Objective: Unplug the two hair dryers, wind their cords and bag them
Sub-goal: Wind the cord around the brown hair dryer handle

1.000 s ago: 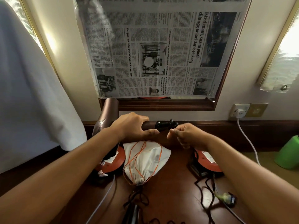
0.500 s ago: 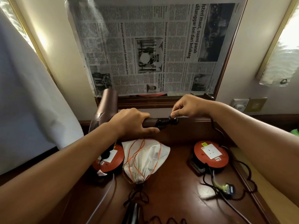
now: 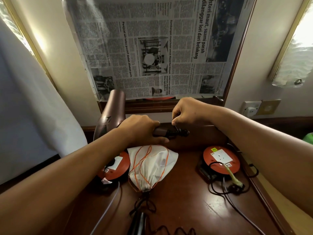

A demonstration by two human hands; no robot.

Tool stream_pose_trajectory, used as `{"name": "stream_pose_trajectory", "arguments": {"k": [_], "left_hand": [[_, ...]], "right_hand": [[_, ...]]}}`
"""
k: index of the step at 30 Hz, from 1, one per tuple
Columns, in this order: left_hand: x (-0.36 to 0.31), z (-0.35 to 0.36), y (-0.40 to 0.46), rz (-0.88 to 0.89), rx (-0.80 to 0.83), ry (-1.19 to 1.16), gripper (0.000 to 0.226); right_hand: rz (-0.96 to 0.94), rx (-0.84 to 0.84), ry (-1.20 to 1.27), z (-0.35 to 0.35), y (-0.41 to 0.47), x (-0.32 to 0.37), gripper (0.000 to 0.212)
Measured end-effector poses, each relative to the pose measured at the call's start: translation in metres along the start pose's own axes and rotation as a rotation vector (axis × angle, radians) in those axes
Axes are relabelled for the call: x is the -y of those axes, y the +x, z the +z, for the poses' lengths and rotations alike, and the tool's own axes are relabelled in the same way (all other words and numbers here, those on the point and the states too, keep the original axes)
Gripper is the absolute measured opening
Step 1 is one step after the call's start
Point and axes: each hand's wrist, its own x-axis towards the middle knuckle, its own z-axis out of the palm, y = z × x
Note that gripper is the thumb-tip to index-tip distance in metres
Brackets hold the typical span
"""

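A bronze-brown hair dryer (image 3: 111,116) is held above the wooden table, barrel pointing up. My left hand (image 3: 140,129) grips its handle, whose black cord sleeve (image 3: 177,132) sticks out to the right. Just above that sleeve, my right hand (image 3: 188,112) pinches what looks like a thin cord, mostly hidden by the fingers. A white drawstring bag (image 3: 152,165) with orange string lies on the table below. The dark end of a second dryer (image 3: 138,223) shows at the bottom edge with black cord around it.
Two orange cord reels stand on the wooden table (image 3: 177,209), the left reel (image 3: 115,168) partly under my forearm, the right reel (image 3: 221,160) with black cable (image 3: 220,187) beside it. A wall socket (image 3: 251,107) holds a white plug. Newspaper (image 3: 155,48) covers the mirror. A white curtain (image 3: 25,99) hangs left.
My right hand rose from table height to just above the dryer's cord sleeve and now pinches there. The left hand kept its hold on the handle.
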Motion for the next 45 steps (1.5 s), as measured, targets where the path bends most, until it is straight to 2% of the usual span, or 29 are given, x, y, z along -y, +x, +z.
{"name": "stream_pose_trajectory", "arguments": {"k": [5, 8, 12, 16, 19, 22, 25, 30, 36, 42, 45], "left_hand": [[0.004, 0.013, 0.002, -0.067, 0.045, -0.093, 0.053], [0.005, 0.019, 0.003, -0.128, 0.066, -0.116, 0.059], [0.008, 0.030, 0.004, -0.203, 0.016, -0.167, 0.069], [0.002, 0.036, -0.001, -0.246, -0.034, -0.222, 0.063], [-0.001, 0.038, -0.005, -0.245, -0.076, -0.265, 0.061], [0.002, 0.037, -0.008, -0.243, -0.118, -0.306, 0.061], [0.003, 0.034, -0.012, -0.222, -0.117, -0.277, 0.061], [0.006, 0.029, -0.021, -0.176, -0.112, -0.275, 0.055], [0.012, 0.023, -0.027, -0.133, -0.130, -0.264, 0.055], [0.017, 0.014, -0.028, -0.093, -0.152, -0.296, 0.054], [0.019, 0.008, -0.029, -0.074, -0.150, -0.291, 0.060]], "right_hand": [[0.028, -0.115, -0.021, 0.009, -0.016, 0.010, 0.014], [0.054, -0.198, -0.018, 0.021, -0.032, 0.015, 0.021], [0.126, -0.313, 0.196, 0.048, -0.056, 0.024, 0.023], [0.196, -0.446, 0.398, 0.081, -0.068, 0.027, 0.019], [0.268, -0.456, 0.744, 0.100, -0.073, 0.029, 0.007], [0.329, -0.329, 1.282, 0.113, -0.079, 0.031, 0.021], [0.334, -0.258, 1.455, 0.125, -0.080, 0.027, 0.026], [0.291, -0.192, 1.469, 0.134, -0.077, 0.015, 0.030], [0.219, 0.005, 1.542, 0.123, -0.068, -0.004, 0.025], [0.265, 0.087, 1.110, 0.104, -0.049, -0.015, 0.043], [0.291, 0.090, 0.951, 0.090, -0.038, -0.018, 0.043]]}}
